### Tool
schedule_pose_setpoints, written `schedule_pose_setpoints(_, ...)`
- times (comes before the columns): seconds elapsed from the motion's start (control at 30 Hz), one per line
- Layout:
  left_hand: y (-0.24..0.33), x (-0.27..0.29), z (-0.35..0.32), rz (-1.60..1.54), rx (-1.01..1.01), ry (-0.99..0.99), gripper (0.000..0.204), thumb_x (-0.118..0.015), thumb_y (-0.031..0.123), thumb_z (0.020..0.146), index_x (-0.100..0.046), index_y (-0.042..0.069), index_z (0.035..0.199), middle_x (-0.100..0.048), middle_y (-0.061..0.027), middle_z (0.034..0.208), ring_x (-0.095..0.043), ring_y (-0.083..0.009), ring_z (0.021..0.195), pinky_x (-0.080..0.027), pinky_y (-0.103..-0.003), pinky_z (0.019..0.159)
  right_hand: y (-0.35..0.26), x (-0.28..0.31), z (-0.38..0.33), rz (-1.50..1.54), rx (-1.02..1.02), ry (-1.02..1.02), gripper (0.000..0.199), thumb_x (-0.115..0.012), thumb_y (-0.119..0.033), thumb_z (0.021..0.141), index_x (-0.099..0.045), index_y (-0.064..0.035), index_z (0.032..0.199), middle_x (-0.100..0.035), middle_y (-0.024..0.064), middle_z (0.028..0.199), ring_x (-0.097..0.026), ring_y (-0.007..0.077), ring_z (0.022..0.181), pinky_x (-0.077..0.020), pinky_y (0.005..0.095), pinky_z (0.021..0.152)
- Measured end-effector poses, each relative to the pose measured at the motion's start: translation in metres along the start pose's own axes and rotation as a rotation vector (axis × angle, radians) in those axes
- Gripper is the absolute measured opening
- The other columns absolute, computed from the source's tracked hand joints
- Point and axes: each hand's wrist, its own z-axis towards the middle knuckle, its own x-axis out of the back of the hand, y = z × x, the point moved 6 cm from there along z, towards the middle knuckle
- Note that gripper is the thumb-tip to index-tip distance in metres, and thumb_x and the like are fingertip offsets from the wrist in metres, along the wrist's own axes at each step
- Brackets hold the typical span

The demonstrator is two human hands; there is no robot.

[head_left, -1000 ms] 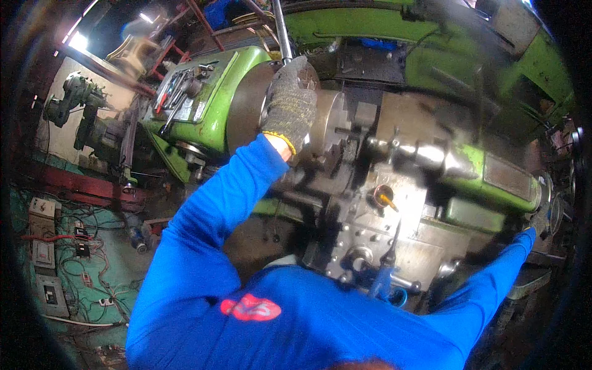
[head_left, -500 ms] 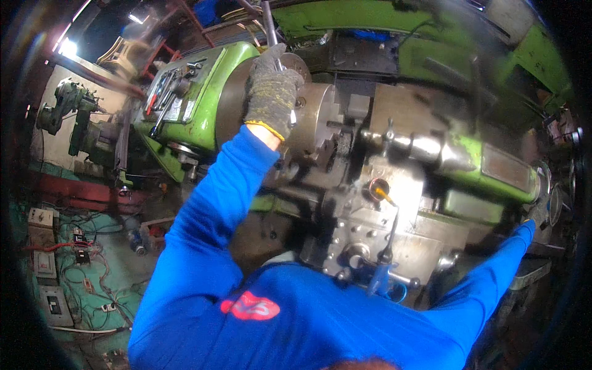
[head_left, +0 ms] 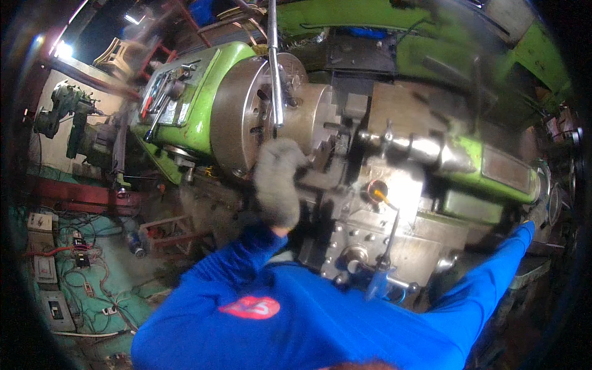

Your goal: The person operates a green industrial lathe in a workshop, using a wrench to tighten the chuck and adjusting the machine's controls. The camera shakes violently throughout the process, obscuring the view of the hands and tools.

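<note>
The left hand (head_left: 277, 182), in its grey work glove, now sits lower in the frame, near the centre, below the round steel chuck (head_left: 246, 117); a second ago it was up near the top, its grip closed around the long metal chuck key (head_left: 274, 61). That key now stands bare and upright in the chuck at the upper middle, apart from the glove. The blue sleeve (head_left: 240, 259) reaches less far up, and the glove is blurred.

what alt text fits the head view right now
A person in a blue long-sleeved top leans over a green lathe, gloved left hand below its round steel chuck, where a long chuck key stands upright. The right hand reaches far right.
</note>
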Motion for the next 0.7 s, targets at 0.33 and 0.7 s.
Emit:
schedule_pose_setpoints(0.33,0.027,-0.037,-0.011,0.226,-0.159,-0.249,0.009,-0.063,0.002,0.092,-0.07,0.002,0.097,-0.068,-0.0116,0.095,-0.065,-0.0221,0.091,-0.052,-0.034,0.086,0.007,0.005,-0.001,0.013,-0.008,0.016,0.077,-0.054,-0.063,0.099,-0.061,0.0033,0.137,-0.066,0.0209,0.125,-0.065,0.0321,0.098,-0.0554,0.0408,0.085)
schedule_pose_setpoints(0.7,0.089,-0.029,0.18,0.918,-1.05,-0.605,0.045,-0.084,0.037,0.078,-0.067,0.006,0.106,-0.066,-0.0161,0.111,-0.06,-0.0385,0.113,-0.049,-0.046,0.098,0.002,-0.002,-0.003,0.029,-0.019,0.014,0.078,-0.054,-0.064,0.099,-0.061,0.0038,0.136,-0.066,0.0215,0.124,-0.066,0.0324,0.096,-0.0561,0.0408,0.084)
